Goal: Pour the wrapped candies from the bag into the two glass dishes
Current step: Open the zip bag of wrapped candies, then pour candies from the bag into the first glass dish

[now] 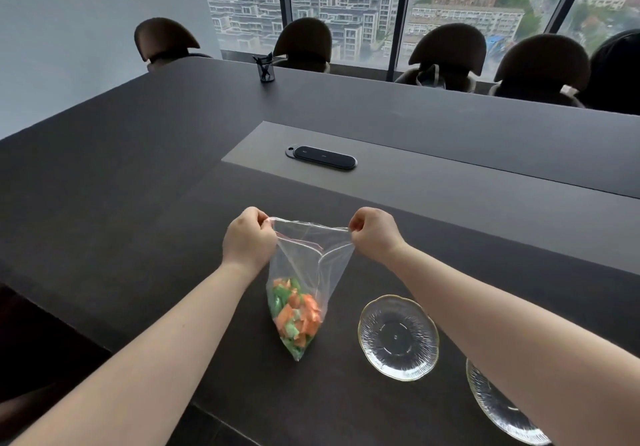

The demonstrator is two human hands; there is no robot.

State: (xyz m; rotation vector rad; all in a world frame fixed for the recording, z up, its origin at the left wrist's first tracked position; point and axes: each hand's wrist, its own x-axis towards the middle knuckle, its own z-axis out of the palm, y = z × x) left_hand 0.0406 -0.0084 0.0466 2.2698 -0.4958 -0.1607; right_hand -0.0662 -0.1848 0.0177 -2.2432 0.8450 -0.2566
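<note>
A clear zip bag (304,258) hangs upright above the dark table, its mouth stretched wide. My left hand (247,238) pinches the bag's left top edge and my right hand (374,234) pinches the right top edge. Orange and green wrapped candies (296,314) fill the bag's lower corner, which points down just over the table. To the right of the bag, an empty glass dish (398,336) with a gold rim sits on the table. A second glass dish (498,407) lies at the lower right, partly hidden under my right forearm.
The dark table (138,203) has a grey inset panel (415,172) bearing a black oblong device (321,157). A black pen holder (266,68) stands at the far edge. Several dark chairs (446,51) line the far side before the windows. The table's near-left edge drops off.
</note>
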